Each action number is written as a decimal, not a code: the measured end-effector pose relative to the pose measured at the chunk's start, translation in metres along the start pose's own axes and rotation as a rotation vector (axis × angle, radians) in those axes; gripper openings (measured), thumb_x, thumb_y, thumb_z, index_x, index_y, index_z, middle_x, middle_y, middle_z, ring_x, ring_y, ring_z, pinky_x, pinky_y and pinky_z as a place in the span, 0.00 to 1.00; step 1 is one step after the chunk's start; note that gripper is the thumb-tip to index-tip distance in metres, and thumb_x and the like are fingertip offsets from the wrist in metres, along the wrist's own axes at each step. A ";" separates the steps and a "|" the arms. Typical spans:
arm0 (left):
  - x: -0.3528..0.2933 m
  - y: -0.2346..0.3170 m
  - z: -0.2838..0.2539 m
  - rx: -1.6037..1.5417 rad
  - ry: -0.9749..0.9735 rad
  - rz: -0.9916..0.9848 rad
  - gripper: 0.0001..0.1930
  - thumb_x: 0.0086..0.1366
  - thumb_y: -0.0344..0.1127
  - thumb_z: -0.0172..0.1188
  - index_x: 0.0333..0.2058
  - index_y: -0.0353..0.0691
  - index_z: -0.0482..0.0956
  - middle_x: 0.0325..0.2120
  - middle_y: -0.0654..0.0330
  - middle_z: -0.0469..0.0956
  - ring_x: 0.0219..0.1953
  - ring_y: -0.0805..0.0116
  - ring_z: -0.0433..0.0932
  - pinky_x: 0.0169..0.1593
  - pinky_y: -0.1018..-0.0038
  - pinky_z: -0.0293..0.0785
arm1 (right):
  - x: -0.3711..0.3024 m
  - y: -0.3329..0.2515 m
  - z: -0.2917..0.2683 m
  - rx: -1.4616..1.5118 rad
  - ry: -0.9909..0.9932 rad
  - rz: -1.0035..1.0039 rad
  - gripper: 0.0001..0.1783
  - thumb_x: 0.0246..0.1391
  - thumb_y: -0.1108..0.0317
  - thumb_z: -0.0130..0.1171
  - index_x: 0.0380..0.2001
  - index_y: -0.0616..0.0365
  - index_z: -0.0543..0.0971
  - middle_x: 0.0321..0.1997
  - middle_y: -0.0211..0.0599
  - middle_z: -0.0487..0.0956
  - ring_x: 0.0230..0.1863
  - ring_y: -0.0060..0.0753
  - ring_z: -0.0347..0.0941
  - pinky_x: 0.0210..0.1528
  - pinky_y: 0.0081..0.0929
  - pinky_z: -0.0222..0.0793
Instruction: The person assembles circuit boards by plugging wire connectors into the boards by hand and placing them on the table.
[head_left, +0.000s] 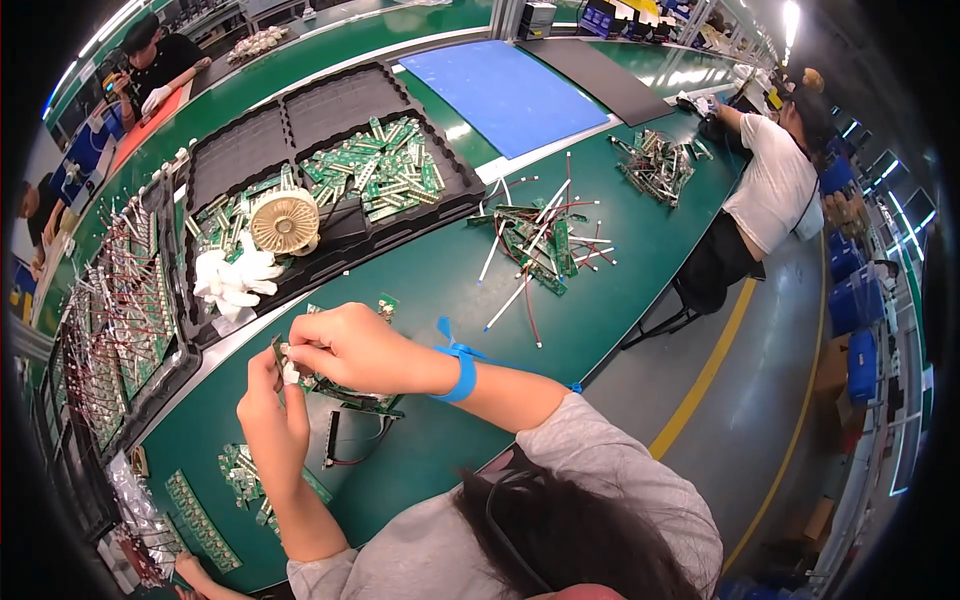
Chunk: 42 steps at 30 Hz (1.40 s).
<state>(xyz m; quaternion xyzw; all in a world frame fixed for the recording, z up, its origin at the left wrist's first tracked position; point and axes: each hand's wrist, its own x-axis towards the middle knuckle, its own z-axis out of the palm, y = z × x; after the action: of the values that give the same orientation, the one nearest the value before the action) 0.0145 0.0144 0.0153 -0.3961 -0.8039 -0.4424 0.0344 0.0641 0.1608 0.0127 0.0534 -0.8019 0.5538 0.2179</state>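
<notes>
My left hand (275, 410) and my right hand (350, 350) meet over the green workbench, fingers closed. Between their fingertips is a small circuit board (278, 349), mostly covered by the fingers. A small white piece (291, 373) shows just under it; I cannot tell whether it is fixed to the board. Around my right wrist runs a blue wrist strap (462, 374). Below my hands lie more circuit boards (375, 403), partly hidden, and a dark strip with wires (331, 437). Another pile of boards (240, 470) sits left of my left forearm.
A black tray (235, 143) beyond my hands holds loose boards, a round fan (285, 222) and white gloves (236, 274). Wired boards fill a tray (130, 310) at left. Boards with cables (545, 240) lie right of centre, near a blue mat (500, 90). A co-worker (775, 165) sits at right.
</notes>
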 end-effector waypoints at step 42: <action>0.005 -0.020 0.006 -0.808 -0.183 -0.309 0.19 0.56 0.24 0.51 0.48 0.29 0.65 0.40 0.59 0.71 0.36 0.75 0.72 0.40 0.81 0.67 | -0.001 -0.002 -0.015 -0.344 0.032 -0.058 0.06 0.43 0.71 0.58 0.24 0.62 0.76 0.23 0.41 0.74 0.24 0.38 0.74 0.25 0.27 0.69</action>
<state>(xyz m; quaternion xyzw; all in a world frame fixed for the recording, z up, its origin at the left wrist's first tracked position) -0.0003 0.0164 0.0000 -0.2905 -0.6160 -0.6842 -0.2609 0.0700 0.1737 0.0184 0.0294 -0.8794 0.4025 0.2526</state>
